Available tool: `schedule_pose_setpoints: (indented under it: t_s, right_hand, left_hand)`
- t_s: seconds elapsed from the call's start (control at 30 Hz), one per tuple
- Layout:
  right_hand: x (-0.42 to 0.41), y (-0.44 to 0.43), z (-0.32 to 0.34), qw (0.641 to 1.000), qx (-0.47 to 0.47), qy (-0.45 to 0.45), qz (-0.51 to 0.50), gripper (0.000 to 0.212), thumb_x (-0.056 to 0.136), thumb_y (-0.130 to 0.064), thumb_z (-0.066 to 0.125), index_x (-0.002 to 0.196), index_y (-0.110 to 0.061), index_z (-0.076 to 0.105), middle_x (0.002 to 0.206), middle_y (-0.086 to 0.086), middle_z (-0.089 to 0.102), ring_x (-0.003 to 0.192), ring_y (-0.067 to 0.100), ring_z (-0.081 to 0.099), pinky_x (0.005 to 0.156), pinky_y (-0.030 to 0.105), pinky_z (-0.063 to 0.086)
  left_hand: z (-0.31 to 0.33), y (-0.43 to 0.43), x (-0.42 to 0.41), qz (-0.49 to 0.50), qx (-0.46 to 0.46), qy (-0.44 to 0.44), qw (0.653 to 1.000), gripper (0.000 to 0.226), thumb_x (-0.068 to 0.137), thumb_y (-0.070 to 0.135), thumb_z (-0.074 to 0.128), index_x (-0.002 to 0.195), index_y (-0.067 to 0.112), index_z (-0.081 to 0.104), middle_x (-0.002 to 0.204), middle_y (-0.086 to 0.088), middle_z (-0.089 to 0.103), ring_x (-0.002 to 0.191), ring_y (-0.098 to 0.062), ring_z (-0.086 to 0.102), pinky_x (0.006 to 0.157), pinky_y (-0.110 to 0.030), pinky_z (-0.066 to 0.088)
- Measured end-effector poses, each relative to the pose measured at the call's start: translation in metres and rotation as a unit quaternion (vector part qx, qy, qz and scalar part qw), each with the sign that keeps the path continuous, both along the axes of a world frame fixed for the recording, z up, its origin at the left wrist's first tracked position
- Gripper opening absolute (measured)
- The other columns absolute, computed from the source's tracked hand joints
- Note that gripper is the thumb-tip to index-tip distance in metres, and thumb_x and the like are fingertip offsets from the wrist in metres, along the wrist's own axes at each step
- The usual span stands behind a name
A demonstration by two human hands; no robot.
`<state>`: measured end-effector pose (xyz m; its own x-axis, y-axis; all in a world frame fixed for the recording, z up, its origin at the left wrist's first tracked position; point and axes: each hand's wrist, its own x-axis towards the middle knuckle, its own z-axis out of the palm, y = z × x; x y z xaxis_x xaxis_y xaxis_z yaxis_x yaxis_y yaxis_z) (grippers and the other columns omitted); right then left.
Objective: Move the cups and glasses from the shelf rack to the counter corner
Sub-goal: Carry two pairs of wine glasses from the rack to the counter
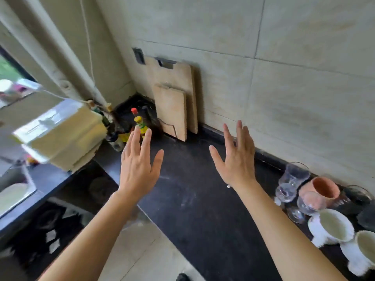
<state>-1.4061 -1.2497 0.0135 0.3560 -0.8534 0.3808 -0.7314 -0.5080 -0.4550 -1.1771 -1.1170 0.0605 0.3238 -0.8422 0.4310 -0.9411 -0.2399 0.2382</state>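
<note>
My left hand (138, 167) and my right hand (237, 159) hover over the black counter (192, 199), both empty with fingers spread. At the right edge, against the wall, stands a group of cups and glasses: a tall clear glass (292, 179), a stemmed glass (308, 203), a terracotta cup (324, 187), two white mugs, one nearer the middle (330, 228) and one at the frame edge (365, 252), and a dark glass (359, 195). My right hand is well to the left of them and touches none. No shelf rack is in view.
Two wooden cutting boards (174, 98) lean on the tiled wall in the corner. Bottles (140, 124) with red and yellow caps stand at the back left beside a pale, blurred appliance (58, 134). A sink (14, 189) lies at far left.
</note>
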Motion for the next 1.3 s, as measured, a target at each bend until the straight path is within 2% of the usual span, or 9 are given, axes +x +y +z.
schedule_pose_setpoints:
  t_s: [0.2,0.3,0.4,0.57,0.77,1.0,1.17,1.3]
  right_hand:
    - [0.171,0.078,0.055,0.984,-0.060,-0.032,0.165,0.075,0.099,-0.059,0.045,0.161,-0.024,0.019,0.169,0.018,0.008,0.154,0.041,0.010,0.122,0.057,0.015]
    - [0.266,0.140,0.077,0.968,-0.090,-0.052,0.230,0.076,0.099,-0.058,0.045,0.162,-0.025,0.018,0.169,0.017,0.007,0.155,0.039,0.009,0.122,0.056,0.014]
    - [0.368,0.215,0.089,0.950,-0.112,-0.059,0.287,0.076,0.098,-0.057,0.047,0.161,-0.022,0.022,0.169,0.018,0.010,0.154,0.041,0.011,0.120,0.060,0.018]
    - [0.526,0.354,0.115,0.910,-0.129,-0.057,0.389,0.076,0.096,-0.059,0.044,0.160,-0.021,0.026,0.168,0.017,0.015,0.153,0.041,0.017,0.119,0.059,0.021]
    - [0.661,0.487,0.137,0.854,-0.158,-0.055,0.493,0.078,0.094,-0.059,0.047,0.159,-0.023,0.026,0.168,0.017,0.015,0.153,0.040,0.018,0.121,0.058,0.019]
    - [0.783,0.606,0.123,0.790,-0.155,-0.064,0.589,0.077,0.095,-0.055,0.054,0.159,-0.021,0.029,0.168,0.018,0.013,0.153,0.039,0.015,0.122,0.057,0.017]
    - [0.876,0.676,0.109,0.754,-0.142,-0.069,0.638,0.077,0.096,-0.059,0.046,0.161,-0.023,0.023,0.169,0.017,0.009,0.154,0.038,0.012,0.123,0.057,0.015]
    - [0.964,0.716,0.107,0.741,-0.127,-0.081,0.654,0.078,0.097,-0.061,0.044,0.161,-0.025,0.020,0.169,0.015,0.007,0.155,0.037,0.011,0.123,0.055,0.014]
  left_hand:
    - [0.054,0.132,0.127,0.141,-0.057,-0.045,0.987,0.069,0.098,0.048,0.042,0.157,0.018,0.023,0.165,-0.017,0.013,0.152,-0.035,0.012,0.119,-0.052,0.018]
    - [0.073,0.216,0.195,0.203,-0.083,-0.048,0.975,0.070,0.098,0.048,0.043,0.157,0.016,0.023,0.165,-0.020,0.014,0.151,-0.038,0.014,0.118,-0.054,0.019]
    - [0.082,0.311,0.268,0.262,-0.084,-0.048,0.960,0.071,0.097,0.050,0.039,0.157,0.014,0.023,0.163,-0.022,0.016,0.150,-0.039,0.016,0.117,-0.056,0.021]
    - [0.100,0.467,0.376,0.373,-0.065,-0.054,0.924,0.071,0.097,0.050,0.039,0.156,0.015,0.023,0.165,-0.018,0.013,0.150,-0.038,0.014,0.115,-0.061,0.019]
    - [0.111,0.613,0.458,0.488,-0.060,-0.041,0.870,0.072,0.096,0.055,0.032,0.157,0.019,0.020,0.166,-0.016,0.009,0.151,-0.036,0.010,0.117,-0.061,0.016]
    - [0.091,0.735,0.518,0.596,-0.058,-0.036,0.800,0.071,0.096,0.056,0.032,0.157,0.022,0.018,0.166,-0.014,0.011,0.152,-0.034,0.010,0.118,-0.058,0.017]
    - [0.081,0.799,0.581,0.649,-0.044,-0.041,0.758,0.073,0.096,0.056,0.027,0.158,0.021,0.016,0.167,-0.013,0.007,0.153,-0.031,0.005,0.121,-0.055,0.013]
    - [0.092,0.830,0.660,0.675,-0.035,-0.046,0.736,0.074,0.096,0.058,0.023,0.159,0.021,0.015,0.167,-0.013,0.006,0.153,-0.030,0.004,0.121,-0.051,0.008]
